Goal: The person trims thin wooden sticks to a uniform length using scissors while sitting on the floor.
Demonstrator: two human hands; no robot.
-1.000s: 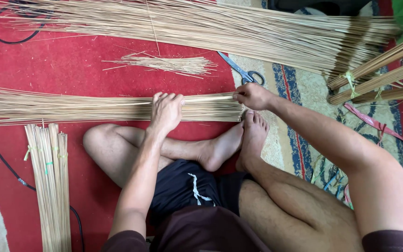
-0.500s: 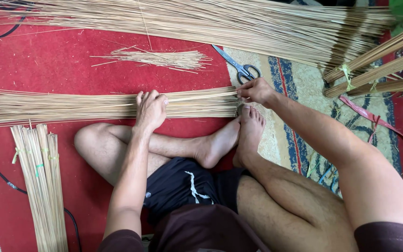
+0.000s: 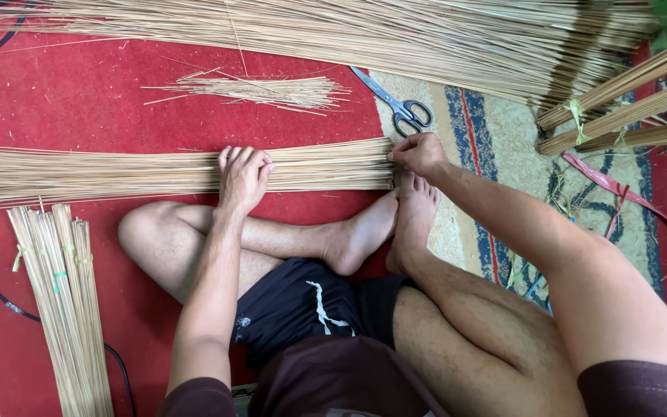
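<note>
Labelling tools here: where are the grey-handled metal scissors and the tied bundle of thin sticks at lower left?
grey-handled metal scissors (image 3: 392,99), head view, at the blades' pivot.
tied bundle of thin sticks (image 3: 59,301), head view, mid-length.

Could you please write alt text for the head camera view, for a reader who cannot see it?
Seen from above, a person seated cross-legged on a red mat presses the left hand flat on a long row of thin straw-coloured sticks while the right hand pinches the row's end. Scissors lie beyond, and tied stick bundles lie beside the left knee.
</note>
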